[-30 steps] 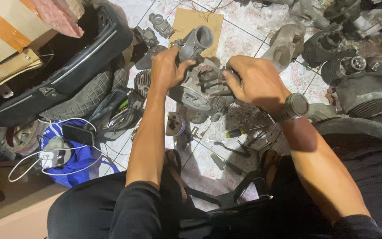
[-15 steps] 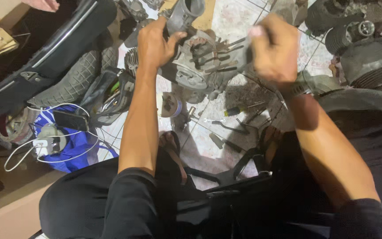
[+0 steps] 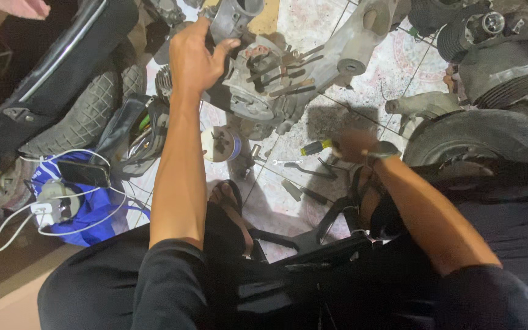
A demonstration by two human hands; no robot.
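Note:
My left hand (image 3: 194,58) grips the top of a grey metal engine casing (image 3: 258,85) that stands on the tiled floor, its long studs sticking out to the right. My right hand (image 3: 351,145) is low over the floor and blurred, right beside a screwdriver with a yellow and black handle (image 3: 314,147); whether it holds the screwdriver cannot be told. A small spanner (image 3: 285,162) and dark tools (image 3: 305,193) lie on the tiles just below that hand. My sandalled foot (image 3: 227,205) rests between my arms.
A knobbly tyre (image 3: 87,119) and black body panel (image 3: 56,73) lie at left, above a blue bag (image 3: 90,211) with white cable. A tyre (image 3: 484,137) and engine parts (image 3: 496,55) crowd the right. A round canister (image 3: 221,143) sits by my left forearm.
My right hand left the engine casing and dropped to the floor by the screwdriver. My left hand stayed on the casing. The view shifted downward.

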